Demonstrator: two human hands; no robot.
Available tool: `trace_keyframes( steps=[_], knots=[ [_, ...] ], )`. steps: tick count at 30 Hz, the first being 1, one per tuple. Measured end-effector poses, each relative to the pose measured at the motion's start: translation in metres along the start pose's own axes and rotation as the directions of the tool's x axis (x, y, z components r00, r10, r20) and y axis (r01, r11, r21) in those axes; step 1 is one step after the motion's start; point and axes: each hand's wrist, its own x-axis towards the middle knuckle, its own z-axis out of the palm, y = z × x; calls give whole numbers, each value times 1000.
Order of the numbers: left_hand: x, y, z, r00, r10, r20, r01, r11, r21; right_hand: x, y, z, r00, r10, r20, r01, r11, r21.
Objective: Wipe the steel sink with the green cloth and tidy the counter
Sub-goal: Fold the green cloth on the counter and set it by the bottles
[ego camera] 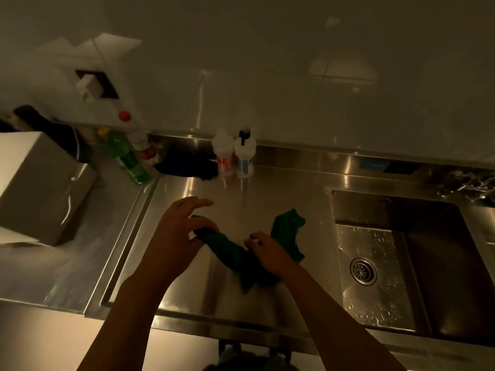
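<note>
The steel surface [281,188] carries everything. The sink [439,277] lies right of both hands, nearer the right hand [270,255]. A grey box [40,183] sits well left of the fingers. The green cloth [227,250] lies twisted between the hands, long axis left to right. The left hand [176,236] pinches its left end, other fingers splayed, and the right hand's fingers curl round its middle. Two white bottles [243,156] stand beyond the fingers, off the path to the sink.
</note>
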Motion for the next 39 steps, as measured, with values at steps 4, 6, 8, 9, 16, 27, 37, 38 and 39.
trace_keyframes(
  steps=[4, 6, 8, 9, 16, 27, 37, 38, 39],
  knots=[
    [-17, -6, -11, 999, -41, -6, 41, 999, 16, 9, -7, 22, 991, 20, 135, 1, 988, -154],
    [-24, -7, -15, 997, -72, -9, 72, 997, 15, 12, -8, 29, 984, 4, 176, 31, 980, -196],
    [-30, -10, -18, 995, -101, -16, 102, 995, 10, 13, -9, 32, 985, -22, 173, 60, 975, -214],
    [-32, -12, -19, 993, -113, -19, 114, 993, 16, 12, -9, 31, 988, -43, 146, 74, 975, -208],
    [-28, -30, -9, 975, -197, -100, 206, 975, 79, -10, -24, -35, 947, -145, -285, 130, 989, -70],
    [11, 8, 43, 939, 200, -279, -190, 980, 64, -115, -14, -146, 574, -591, -567, 374, 805, -460],
    [-85, -55, 177, 825, 144, 547, -301, 930, 209, -125, 189, -31, 993, -101, -62, 12, 608, -794],
    [-88, -58, 177, 820, 145, 554, -291, 939, 185, -124, 191, -27, 990, -110, -83, 3, 619, -786],
    [-89, -61, 178, 822, 158, 547, -290, 943, 163, -122, 190, -26, 985, -125, -117, -16, 613, -790]
  ],
)
